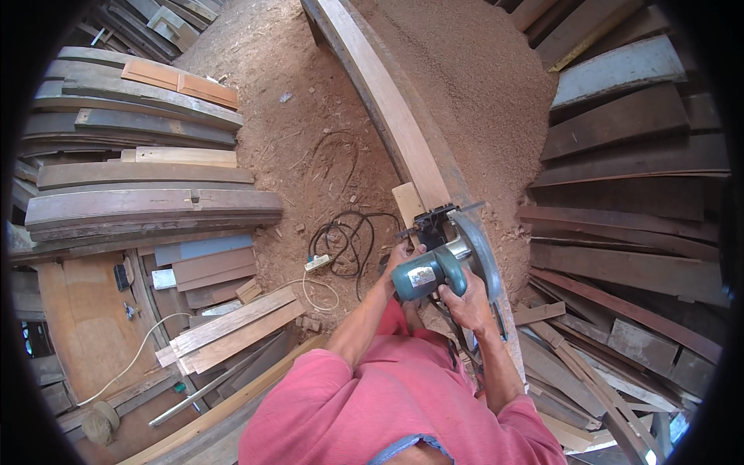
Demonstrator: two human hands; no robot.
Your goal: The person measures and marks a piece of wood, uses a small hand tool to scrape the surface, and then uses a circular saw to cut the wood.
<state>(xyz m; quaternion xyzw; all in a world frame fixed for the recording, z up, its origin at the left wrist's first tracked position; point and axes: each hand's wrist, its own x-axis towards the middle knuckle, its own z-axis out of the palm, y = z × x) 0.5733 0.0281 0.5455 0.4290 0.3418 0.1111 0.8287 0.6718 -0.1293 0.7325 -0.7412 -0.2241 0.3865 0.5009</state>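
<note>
A circular saw (417, 278) with a dark green motor housing, a black base and a silver blade guard (482, 252) sits at the near end of a long pale board (385, 97). My right hand (468, 303) is wrapped round its green rear handle. Beside the motor, my left hand (401, 254) has its fingers bent against the black base; the motor partly hides them. The board lies along a narrow bench (451, 164) that runs away from me. A short light wood piece (407, 203) juts out beside the board, left of the saw's front.
A black cable (360, 219) lies coiled on the sawdust-covered ground, near a white power strip (318, 263) with a pale cord. Stacked planks (147, 203) line the left side, and more dark boards (620, 194) the right. Loose boards (232, 329) lie near my left elbow.
</note>
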